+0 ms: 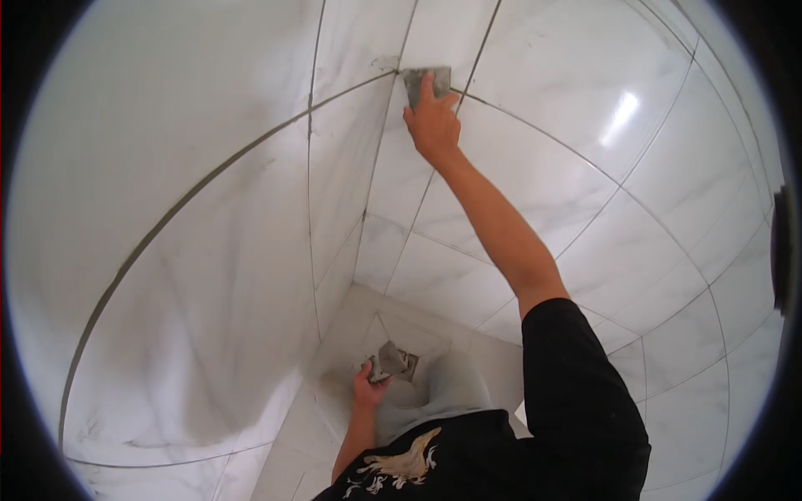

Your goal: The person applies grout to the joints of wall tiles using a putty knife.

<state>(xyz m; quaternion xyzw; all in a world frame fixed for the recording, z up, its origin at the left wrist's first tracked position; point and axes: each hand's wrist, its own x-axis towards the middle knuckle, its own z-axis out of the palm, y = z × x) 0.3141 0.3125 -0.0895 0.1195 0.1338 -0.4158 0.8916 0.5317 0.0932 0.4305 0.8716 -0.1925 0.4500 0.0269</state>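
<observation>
My right hand [434, 125] is raised to the tiled wall, its fingers closed around a flat grey scraper [439, 77]. The scraper's blade lies on the wall beside the corner, over a joint line between marble-look tiles [535, 75]. Low in front of my body, my left hand [371, 387] grips a grey-smeared lump with a flat, angular top [388, 359], whose exact kind I cannot tell. Dark grey grout [209, 179] fills a long joint that runs along the left wall to the corner, where some is smeared on the tile.
Two tiled walls meet at a corner [372, 179] ahead. Below, on the tiled floor [334, 334], a square drain [409, 362] shows partly behind the lump. My legs [455, 384] stand close by it. A dark object [783, 250] is at the far right edge.
</observation>
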